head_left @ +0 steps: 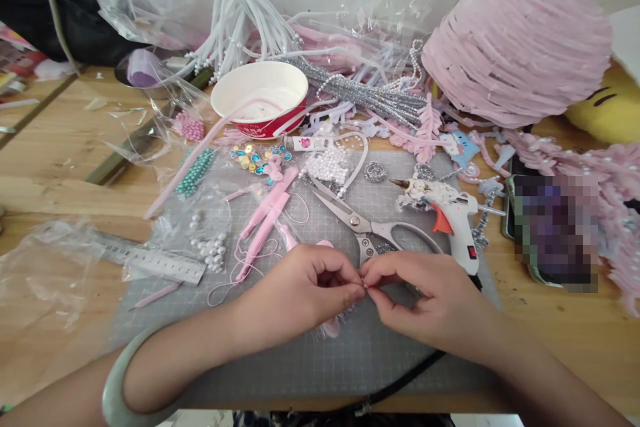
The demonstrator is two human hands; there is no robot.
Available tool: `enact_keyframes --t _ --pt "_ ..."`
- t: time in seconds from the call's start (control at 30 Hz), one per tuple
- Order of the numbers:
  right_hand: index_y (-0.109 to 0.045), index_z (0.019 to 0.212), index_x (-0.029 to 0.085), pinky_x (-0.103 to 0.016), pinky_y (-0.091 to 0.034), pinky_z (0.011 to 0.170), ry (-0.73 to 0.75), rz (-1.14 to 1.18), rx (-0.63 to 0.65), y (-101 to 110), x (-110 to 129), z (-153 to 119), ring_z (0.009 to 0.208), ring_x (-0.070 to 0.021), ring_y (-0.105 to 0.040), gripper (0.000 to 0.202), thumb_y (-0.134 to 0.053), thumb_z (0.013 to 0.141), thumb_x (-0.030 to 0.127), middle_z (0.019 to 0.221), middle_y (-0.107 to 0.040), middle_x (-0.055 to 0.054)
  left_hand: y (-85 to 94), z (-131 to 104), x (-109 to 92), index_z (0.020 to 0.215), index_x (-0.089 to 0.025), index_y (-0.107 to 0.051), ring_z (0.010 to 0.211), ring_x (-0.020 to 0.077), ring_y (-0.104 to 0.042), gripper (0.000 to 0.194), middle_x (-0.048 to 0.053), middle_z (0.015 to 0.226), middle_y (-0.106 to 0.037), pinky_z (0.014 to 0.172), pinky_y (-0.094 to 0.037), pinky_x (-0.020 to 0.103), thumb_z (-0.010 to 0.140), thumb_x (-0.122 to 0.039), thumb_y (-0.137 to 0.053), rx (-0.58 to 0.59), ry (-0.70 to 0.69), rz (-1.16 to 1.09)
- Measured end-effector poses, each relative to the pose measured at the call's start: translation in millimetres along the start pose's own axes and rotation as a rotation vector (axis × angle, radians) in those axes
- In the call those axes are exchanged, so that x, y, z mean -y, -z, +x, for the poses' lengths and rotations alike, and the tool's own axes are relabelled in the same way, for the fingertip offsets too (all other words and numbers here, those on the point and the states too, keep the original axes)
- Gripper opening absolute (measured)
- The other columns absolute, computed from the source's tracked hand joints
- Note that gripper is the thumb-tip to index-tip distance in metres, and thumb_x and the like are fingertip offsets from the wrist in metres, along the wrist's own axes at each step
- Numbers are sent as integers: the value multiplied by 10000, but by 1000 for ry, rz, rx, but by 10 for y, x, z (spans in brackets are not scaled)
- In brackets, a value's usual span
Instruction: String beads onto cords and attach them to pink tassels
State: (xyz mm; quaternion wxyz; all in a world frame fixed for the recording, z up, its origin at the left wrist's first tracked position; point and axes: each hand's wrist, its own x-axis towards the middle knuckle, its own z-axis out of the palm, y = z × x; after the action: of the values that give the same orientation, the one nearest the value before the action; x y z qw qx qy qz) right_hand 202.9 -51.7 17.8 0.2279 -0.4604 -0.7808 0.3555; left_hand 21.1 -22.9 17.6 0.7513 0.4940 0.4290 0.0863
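My left hand is closed in a pinch, thumb against forefinger, over the grey cutting mat. Fingertip to fingertip with it, my right hand pinches at the same spot. Whatever sits between them is tiny and mostly hidden; only a pinkish speck shows. Beneath my left hand part of a pink fuzzy piece sticks out. Just beyond my hands lie open scissors, their handles partly behind my right hand. To the right rests a white hot glue gun with an orange trigger.
Left of the mat's middle are pink tools with thin cord, white beads and a steel ruler. Behind stand a red and white paper bowl, silver pipe cleaners and a pink fuzzy bundle. A phone lies right.
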Motion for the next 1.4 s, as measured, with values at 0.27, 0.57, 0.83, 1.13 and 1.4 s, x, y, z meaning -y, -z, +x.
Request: enact_keyframes --t 0.27,0.57,0.83,1.13,1.4 --pt "-594 845 191 -169 -455 658 33 15 4 26 -17 5 692 -71 -615 159 -556 725 93 782 -684 37 13 5 22 686 -120 -573 448 66 -494 181 -44 549 -482 443 -400 184 749 -289 -581 6 6 -21" --pt "-598 833 193 -160 -453 644 35 45 -32 19 -45 7 684 -67 -617 112 -569 753 119 783 -694 31 11 17 16 672 -124 -569 422 53 -462 157 -42 505 -518 419 -332 170 762 -252 -557 -15 -18 -62" --pt "-588 834 194 -97 -449 658 93 65 -138 7 -51 16 695 -39 -628 141 -587 742 87 799 -702 28 5 8 6 708 -120 -580 452 55 -463 133 -35 547 -537 428 -350 165 747 -246 -571 -49 -43 -127" --pt "-586 816 197 -118 -462 641 111 46 -141 -9 -55 30 700 -59 -638 130 -583 746 88 807 -703 17 -11 17 -12 683 -120 -583 444 57 -468 141 -32 536 -544 423 -351 165 740 -248 -576 -62 -34 -127" --pt "-586 806 194 -146 -469 648 125 16 -132 -20 -70 26 714 -77 -637 118 -576 753 90 805 -697 6 4 30 10 685 -124 -581 434 52 -456 148 -42 523 -532 414 -338 162 737 -263 -582 -53 -19 -130"
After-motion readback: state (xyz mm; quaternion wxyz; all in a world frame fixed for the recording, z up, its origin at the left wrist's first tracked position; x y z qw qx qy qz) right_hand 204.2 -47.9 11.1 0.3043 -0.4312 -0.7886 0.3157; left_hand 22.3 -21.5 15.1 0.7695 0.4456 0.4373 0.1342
